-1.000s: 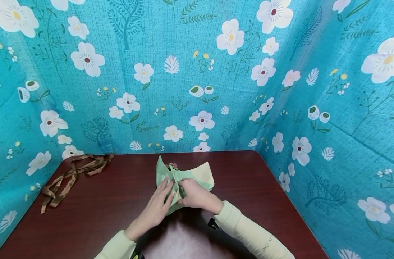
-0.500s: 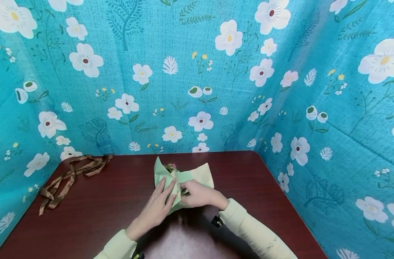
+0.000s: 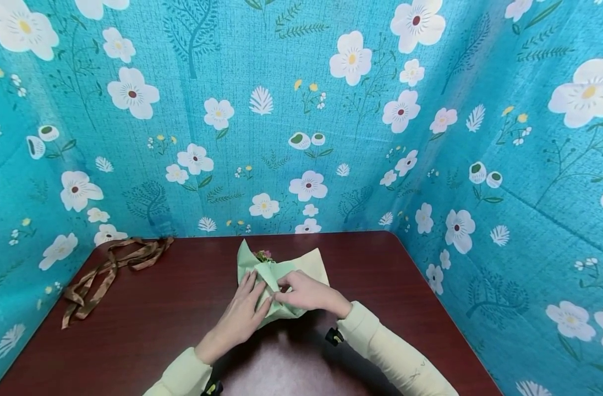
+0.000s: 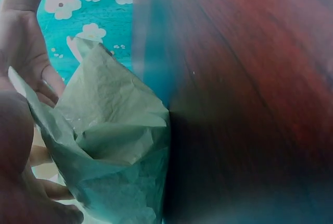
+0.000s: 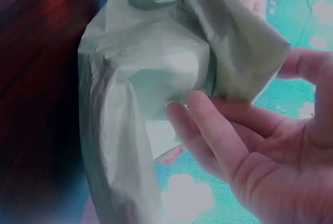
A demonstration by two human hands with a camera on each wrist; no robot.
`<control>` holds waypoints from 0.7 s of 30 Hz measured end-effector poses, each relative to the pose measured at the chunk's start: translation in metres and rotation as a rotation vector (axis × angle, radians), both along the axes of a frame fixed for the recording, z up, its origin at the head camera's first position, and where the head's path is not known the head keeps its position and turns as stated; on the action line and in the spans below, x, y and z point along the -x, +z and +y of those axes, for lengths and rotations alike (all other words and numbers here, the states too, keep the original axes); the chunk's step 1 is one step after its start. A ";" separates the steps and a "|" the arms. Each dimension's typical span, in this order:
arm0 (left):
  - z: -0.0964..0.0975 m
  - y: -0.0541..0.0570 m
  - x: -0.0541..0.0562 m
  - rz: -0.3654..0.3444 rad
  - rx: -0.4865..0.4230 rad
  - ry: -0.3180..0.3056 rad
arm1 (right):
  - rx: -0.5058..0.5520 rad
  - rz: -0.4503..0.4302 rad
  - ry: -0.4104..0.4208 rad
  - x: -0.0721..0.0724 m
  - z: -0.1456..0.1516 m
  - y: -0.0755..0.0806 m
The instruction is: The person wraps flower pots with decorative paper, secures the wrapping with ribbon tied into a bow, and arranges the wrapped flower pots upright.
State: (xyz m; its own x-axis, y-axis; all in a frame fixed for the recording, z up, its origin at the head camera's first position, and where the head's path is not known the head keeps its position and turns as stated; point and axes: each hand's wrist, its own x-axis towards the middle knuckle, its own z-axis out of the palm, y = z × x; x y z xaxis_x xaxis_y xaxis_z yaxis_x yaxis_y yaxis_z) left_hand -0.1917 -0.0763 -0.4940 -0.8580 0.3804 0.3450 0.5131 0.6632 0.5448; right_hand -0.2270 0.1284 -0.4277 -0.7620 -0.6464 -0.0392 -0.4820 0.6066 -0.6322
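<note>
Pale green wrapping paper (image 3: 308,263) lies on the table, folded partly over a small bunch of pink flowers (image 3: 264,256) with green leaves. Only the flower heads show past the paper; the stems are hidden. My left hand (image 3: 238,314) rests on the left side of the wrap with its fingers extended. From the right, my right hand (image 3: 305,291) pinches a flap of the paper near the middle. In the right wrist view, the flap (image 5: 250,52) runs between the thumb and fingers (image 5: 223,135). The left wrist view shows the paper's folded lower end (image 4: 114,140).
A loose brown ribbon (image 3: 114,264) lies in loops at the table's far left. The dark red wooden table (image 3: 371,264) ends at a blue floral cloth (image 3: 262,165) hung behind it and at both sides.
My right hand has folded the right-hand flap over toward the left and down, covering the opening where green stems showed. My left hand stays nearly in place on the paper.
</note>
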 end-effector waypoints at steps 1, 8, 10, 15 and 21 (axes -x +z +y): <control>0.000 0.000 0.000 -0.001 0.004 -0.002 | -0.003 0.008 0.003 0.000 0.000 -0.001; -0.001 -0.002 0.003 -0.027 0.029 -0.021 | 0.025 0.000 -0.076 0.000 0.001 -0.003; -0.001 -0.003 0.003 -0.017 0.035 -0.030 | 0.039 0.005 -0.112 0.000 0.000 -0.004; 0.001 -0.004 0.004 0.012 0.052 -0.037 | 0.051 0.008 -0.152 0.003 0.000 -0.005; 0.005 -0.003 0.005 0.024 0.079 -0.056 | 0.053 -0.036 -0.168 0.007 0.005 -0.009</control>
State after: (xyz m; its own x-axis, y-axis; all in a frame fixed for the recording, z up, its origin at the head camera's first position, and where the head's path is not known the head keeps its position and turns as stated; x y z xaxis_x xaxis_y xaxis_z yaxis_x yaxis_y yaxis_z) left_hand -0.1964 -0.0711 -0.4972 -0.8267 0.4541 0.3322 0.5627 0.6737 0.4791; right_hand -0.2336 0.1337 -0.4369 -0.8580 -0.5122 -0.0377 -0.3533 0.6419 -0.6805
